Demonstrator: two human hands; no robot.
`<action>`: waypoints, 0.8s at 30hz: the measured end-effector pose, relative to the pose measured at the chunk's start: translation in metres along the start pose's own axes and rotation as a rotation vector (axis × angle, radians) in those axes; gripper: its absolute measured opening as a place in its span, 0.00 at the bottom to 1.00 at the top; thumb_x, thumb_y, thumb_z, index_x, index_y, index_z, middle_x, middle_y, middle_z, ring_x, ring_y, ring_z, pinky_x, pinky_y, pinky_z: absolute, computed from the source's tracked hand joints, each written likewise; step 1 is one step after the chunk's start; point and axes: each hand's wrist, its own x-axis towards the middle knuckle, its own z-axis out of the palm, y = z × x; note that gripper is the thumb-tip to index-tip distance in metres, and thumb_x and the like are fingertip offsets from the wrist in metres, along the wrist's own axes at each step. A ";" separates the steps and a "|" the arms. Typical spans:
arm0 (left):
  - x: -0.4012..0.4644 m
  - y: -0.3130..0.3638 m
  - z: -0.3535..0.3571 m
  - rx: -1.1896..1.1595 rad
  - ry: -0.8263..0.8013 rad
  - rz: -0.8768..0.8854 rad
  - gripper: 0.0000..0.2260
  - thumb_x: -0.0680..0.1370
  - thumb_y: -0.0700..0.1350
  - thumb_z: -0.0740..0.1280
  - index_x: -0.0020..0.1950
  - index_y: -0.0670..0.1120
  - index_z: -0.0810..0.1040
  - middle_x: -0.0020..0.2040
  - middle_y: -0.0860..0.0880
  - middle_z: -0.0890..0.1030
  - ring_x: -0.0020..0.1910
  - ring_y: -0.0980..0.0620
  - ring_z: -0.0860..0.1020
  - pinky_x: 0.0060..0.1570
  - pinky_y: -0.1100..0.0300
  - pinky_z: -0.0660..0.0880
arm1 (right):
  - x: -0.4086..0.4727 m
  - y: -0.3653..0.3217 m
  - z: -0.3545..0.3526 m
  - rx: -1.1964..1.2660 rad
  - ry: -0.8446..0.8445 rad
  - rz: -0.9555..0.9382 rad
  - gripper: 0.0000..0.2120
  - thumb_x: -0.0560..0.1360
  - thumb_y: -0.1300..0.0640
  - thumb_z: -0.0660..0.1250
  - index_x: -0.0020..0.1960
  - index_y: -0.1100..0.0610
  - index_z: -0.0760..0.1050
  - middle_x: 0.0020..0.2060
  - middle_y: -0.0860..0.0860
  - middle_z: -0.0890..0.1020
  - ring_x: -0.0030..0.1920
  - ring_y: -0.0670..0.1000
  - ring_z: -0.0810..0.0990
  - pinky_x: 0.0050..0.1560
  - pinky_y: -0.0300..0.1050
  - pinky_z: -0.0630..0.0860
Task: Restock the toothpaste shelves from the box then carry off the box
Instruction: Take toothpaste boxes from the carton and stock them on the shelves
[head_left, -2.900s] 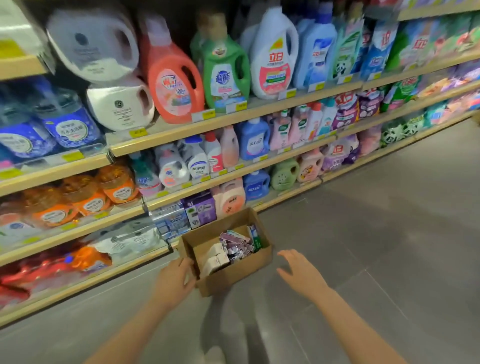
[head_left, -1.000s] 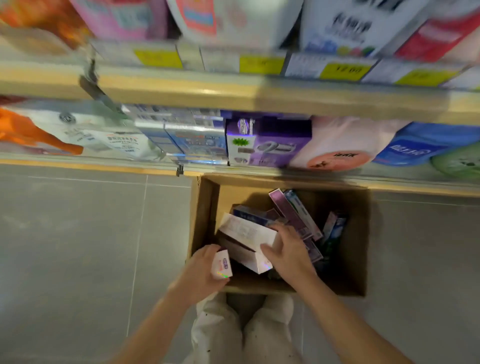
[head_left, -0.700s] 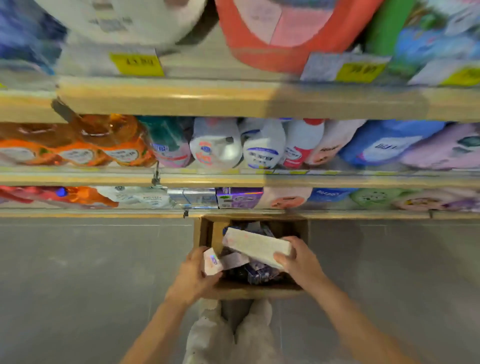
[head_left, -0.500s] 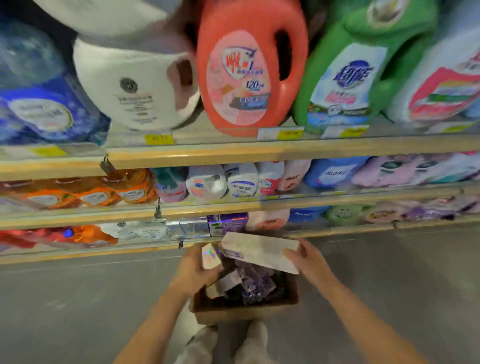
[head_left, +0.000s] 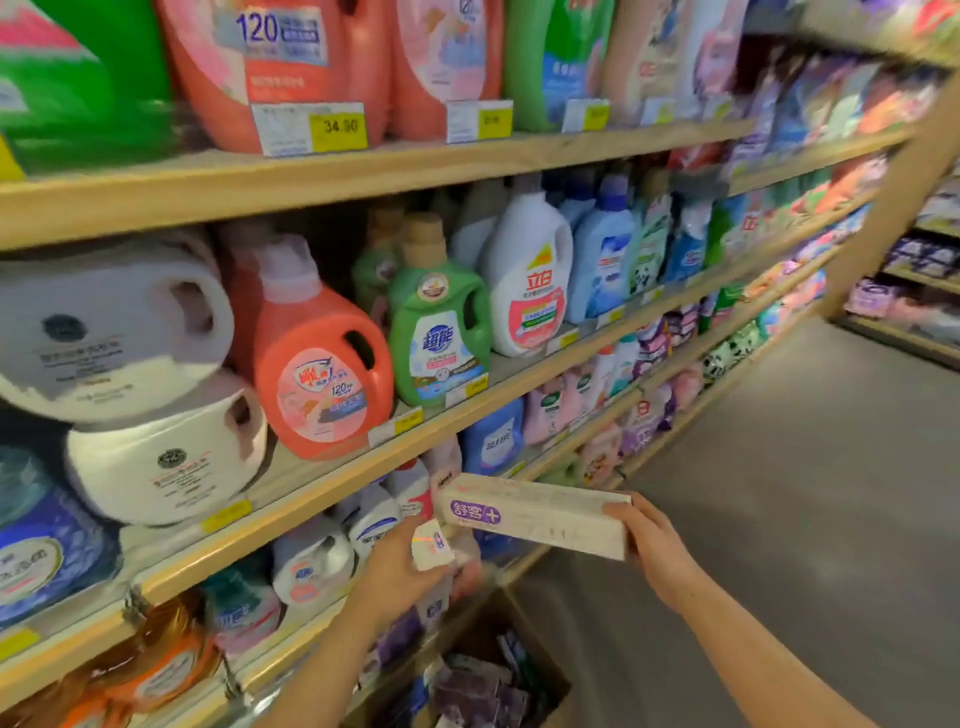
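Jutting leftward from right-hand grip (head_left: 652, 540): toothpaste carton (head_left: 530, 514)

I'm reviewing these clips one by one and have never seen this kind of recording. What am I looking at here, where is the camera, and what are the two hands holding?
There is no machine here: a person wears a wide-angle camera on the head, so the single picture looks forward and down over their own arms. They stand in a shop aisle facing wooden shelves stocked with detergent bottles and price tags. The right hand grips one end of a long white toothpaste carton with a purple logo. The left hand holds a smaller white carton. Below, on the grey floor, stands an open cardboard box with more packets inside, mostly purple; it is partly cut off by the picture's edge.
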 end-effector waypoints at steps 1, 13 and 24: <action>0.003 0.012 0.002 0.000 -0.028 0.046 0.22 0.66 0.53 0.73 0.56 0.60 0.68 0.50 0.59 0.76 0.52 0.54 0.77 0.42 0.69 0.70 | -0.010 -0.003 -0.012 0.029 0.041 -0.011 0.06 0.77 0.61 0.61 0.52 0.58 0.75 0.49 0.59 0.81 0.48 0.56 0.79 0.41 0.48 0.76; -0.001 0.161 0.120 0.018 -0.459 0.441 0.35 0.69 0.41 0.75 0.71 0.55 0.62 0.60 0.58 0.75 0.51 0.72 0.74 0.54 0.72 0.71 | -0.180 0.007 -0.173 0.156 0.537 -0.130 0.05 0.76 0.56 0.62 0.45 0.54 0.76 0.45 0.58 0.79 0.46 0.56 0.77 0.43 0.51 0.74; -0.111 0.289 0.272 0.100 -0.724 0.672 0.38 0.68 0.44 0.75 0.75 0.51 0.61 0.57 0.60 0.77 0.50 0.66 0.77 0.44 0.78 0.70 | -0.371 0.060 -0.304 0.359 0.892 -0.101 0.07 0.78 0.58 0.55 0.46 0.56 0.71 0.34 0.55 0.72 0.34 0.50 0.71 0.30 0.40 0.66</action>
